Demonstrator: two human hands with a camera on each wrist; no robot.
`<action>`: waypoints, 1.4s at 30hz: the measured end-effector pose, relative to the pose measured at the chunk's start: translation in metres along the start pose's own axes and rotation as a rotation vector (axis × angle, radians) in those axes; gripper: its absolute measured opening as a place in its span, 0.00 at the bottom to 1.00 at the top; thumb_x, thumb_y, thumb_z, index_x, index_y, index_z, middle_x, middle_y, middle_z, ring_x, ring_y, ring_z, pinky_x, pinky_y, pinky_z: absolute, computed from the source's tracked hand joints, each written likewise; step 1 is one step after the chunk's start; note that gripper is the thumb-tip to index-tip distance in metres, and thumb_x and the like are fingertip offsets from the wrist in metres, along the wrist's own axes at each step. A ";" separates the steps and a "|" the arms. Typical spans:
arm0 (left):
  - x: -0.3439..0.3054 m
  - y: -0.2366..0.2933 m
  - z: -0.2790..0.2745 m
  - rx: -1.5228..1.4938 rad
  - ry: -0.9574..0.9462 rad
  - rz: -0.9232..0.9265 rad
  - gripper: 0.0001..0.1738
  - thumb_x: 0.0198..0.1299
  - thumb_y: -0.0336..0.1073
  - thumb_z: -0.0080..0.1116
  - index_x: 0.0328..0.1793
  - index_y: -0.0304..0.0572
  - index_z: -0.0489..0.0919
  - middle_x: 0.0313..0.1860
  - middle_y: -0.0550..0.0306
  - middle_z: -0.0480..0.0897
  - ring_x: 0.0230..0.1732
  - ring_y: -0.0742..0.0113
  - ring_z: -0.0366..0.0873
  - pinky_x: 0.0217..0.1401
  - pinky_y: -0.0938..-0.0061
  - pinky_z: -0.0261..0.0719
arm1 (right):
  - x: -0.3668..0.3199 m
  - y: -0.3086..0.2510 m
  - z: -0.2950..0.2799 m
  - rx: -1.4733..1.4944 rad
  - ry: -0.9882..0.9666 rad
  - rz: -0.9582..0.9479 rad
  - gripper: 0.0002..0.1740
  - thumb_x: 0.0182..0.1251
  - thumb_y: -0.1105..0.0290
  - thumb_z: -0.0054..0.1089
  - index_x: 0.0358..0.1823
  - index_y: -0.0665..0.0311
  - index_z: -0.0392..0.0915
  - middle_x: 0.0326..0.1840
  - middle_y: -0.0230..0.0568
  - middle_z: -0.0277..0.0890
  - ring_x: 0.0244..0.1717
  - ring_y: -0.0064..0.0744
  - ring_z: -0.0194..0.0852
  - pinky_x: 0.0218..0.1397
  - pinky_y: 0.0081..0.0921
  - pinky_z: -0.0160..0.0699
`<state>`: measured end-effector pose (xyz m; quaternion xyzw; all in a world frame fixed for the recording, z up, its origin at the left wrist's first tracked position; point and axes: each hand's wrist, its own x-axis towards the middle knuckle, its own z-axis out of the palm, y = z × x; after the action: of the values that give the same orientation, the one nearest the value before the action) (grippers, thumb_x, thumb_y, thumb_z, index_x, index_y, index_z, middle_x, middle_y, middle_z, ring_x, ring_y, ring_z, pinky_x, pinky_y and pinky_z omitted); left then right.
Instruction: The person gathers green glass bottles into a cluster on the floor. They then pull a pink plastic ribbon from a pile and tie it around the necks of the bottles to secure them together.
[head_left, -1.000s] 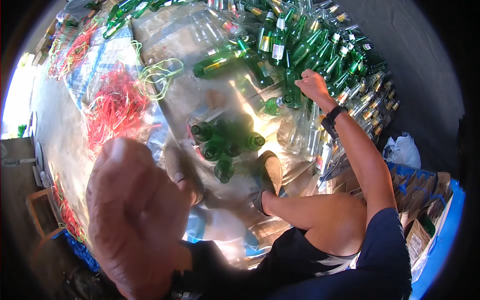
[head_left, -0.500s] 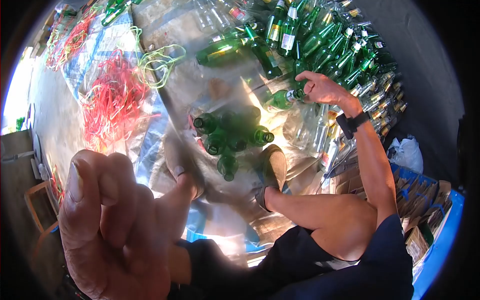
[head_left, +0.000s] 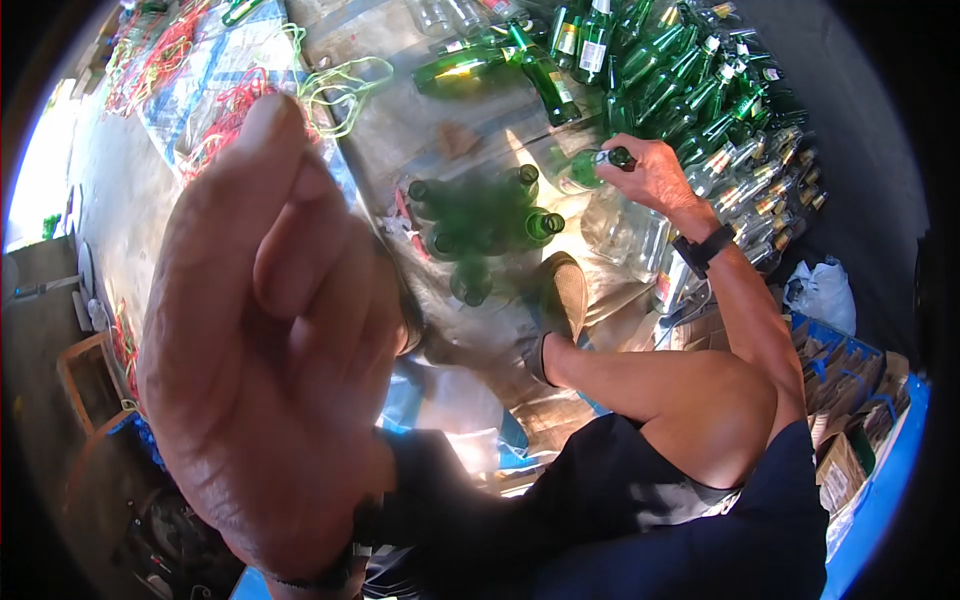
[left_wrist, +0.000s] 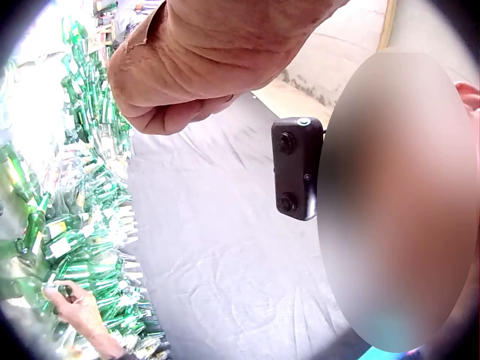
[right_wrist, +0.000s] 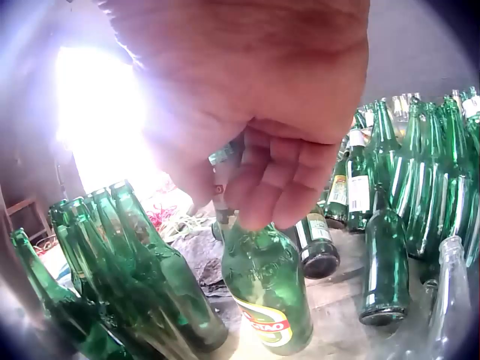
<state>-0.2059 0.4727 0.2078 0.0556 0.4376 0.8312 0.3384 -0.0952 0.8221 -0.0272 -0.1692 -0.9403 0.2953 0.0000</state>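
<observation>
My right hand (head_left: 650, 175) grips a green glass bottle (head_left: 578, 172) by its neck, just right of a cluster of upright green bottles (head_left: 480, 235) on the plastic-covered floor. In the right wrist view the fingers (right_wrist: 274, 187) curl round the neck of that labelled bottle (right_wrist: 266, 296), which stands beside the cluster (right_wrist: 112, 262). My left hand (head_left: 270, 330) is raised close to the head camera and fills the left of that view; its fingers (left_wrist: 176, 112) are loosely curled and hold nothing. A black camera unit (left_wrist: 298, 169) hangs beside it.
A large heap of green bottles (head_left: 680, 90) lies at the far right, with clear bottles (head_left: 620, 235) nearer. Red cords (head_left: 230, 125) and yellow-green cord (head_left: 345, 80) lie at the left. My shoe (head_left: 570, 290) rests near the cluster. Cardboard boxes (head_left: 850, 400) stand at the right.
My right hand took a green bottle from the heap and brought it toward the upright cluster. My left hand rose closer to the camera and uncurled somewhat.
</observation>
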 end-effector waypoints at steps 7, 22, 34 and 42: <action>0.001 -0.009 0.015 -0.057 0.059 0.050 0.09 0.80 0.34 0.50 0.44 0.38 0.74 0.23 0.72 0.62 0.18 0.84 0.53 0.22 0.81 0.50 | -0.031 -0.010 -0.025 0.039 0.047 -0.047 0.16 0.61 0.63 0.76 0.46 0.64 0.85 0.20 0.36 0.76 0.21 0.18 0.73 0.26 0.23 0.73; -0.006 -0.007 0.016 -0.190 0.182 -0.003 0.08 0.77 0.33 0.55 0.40 0.44 0.75 0.23 0.75 0.64 0.19 0.83 0.53 0.26 0.79 0.53 | -0.072 -0.067 0.013 0.145 -0.296 -0.420 0.13 0.55 0.65 0.75 0.38 0.63 0.84 0.23 0.47 0.81 0.24 0.41 0.84 0.30 0.32 0.80; -0.008 -0.006 0.021 0.115 0.082 0.106 0.12 0.75 0.33 0.56 0.35 0.47 0.72 0.21 0.75 0.63 0.18 0.84 0.52 0.24 0.80 0.50 | -0.062 -0.074 0.073 0.094 -0.348 -0.523 0.15 0.55 0.68 0.75 0.43 0.66 0.84 0.32 0.46 0.85 0.32 0.46 0.86 0.36 0.34 0.82; -0.008 -0.008 0.024 0.080 0.133 0.089 0.12 0.76 0.33 0.56 0.34 0.48 0.72 0.21 0.75 0.63 0.18 0.84 0.52 0.24 0.80 0.50 | -0.064 -0.081 0.092 0.103 -0.364 -0.536 0.17 0.55 0.67 0.76 0.44 0.65 0.83 0.31 0.46 0.83 0.33 0.47 0.85 0.37 0.36 0.82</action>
<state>-0.1866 0.4872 0.2176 0.0331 0.4890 0.8292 0.2686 -0.0703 0.6883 -0.0516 0.1400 -0.9198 0.3574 -0.0816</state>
